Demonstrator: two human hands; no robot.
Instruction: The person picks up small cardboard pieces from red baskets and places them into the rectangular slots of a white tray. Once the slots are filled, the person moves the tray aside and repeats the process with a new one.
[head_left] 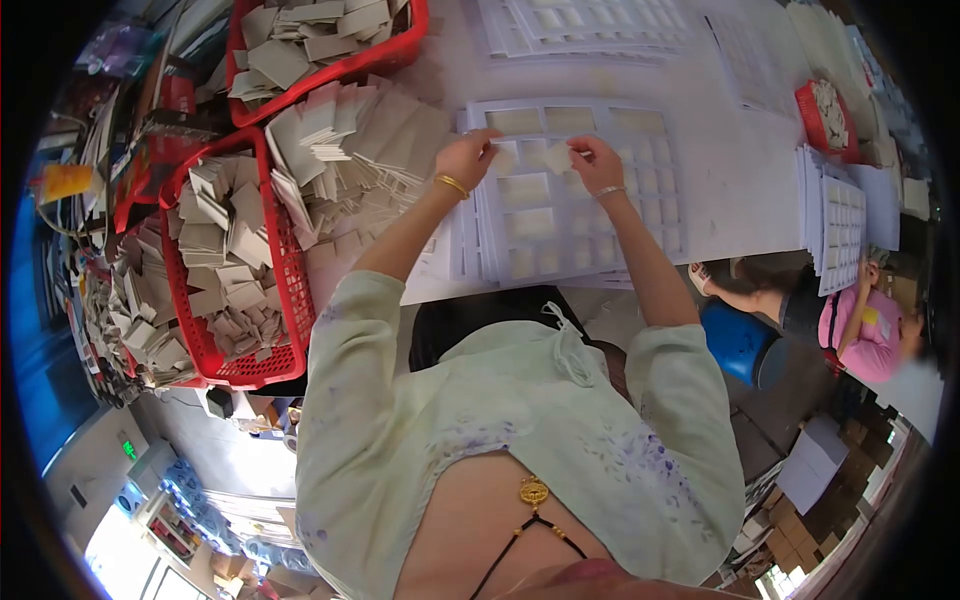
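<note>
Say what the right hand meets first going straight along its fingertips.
Likely the left hand, across the white grid frame; the right hand seems to pinch a pale piece, which would lead. Height is unclear; the frame could catch first.

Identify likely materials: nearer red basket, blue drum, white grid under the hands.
Red basket: likely molded plastic, slightly glossy; thick rim, perforated wall.
Blue drum: probably plastic; smooth, soft sheen. Painted metal possible.
White grid: paperboard or thin foam, can't tell; matte, flat, straight-edged cutouts.
</note>
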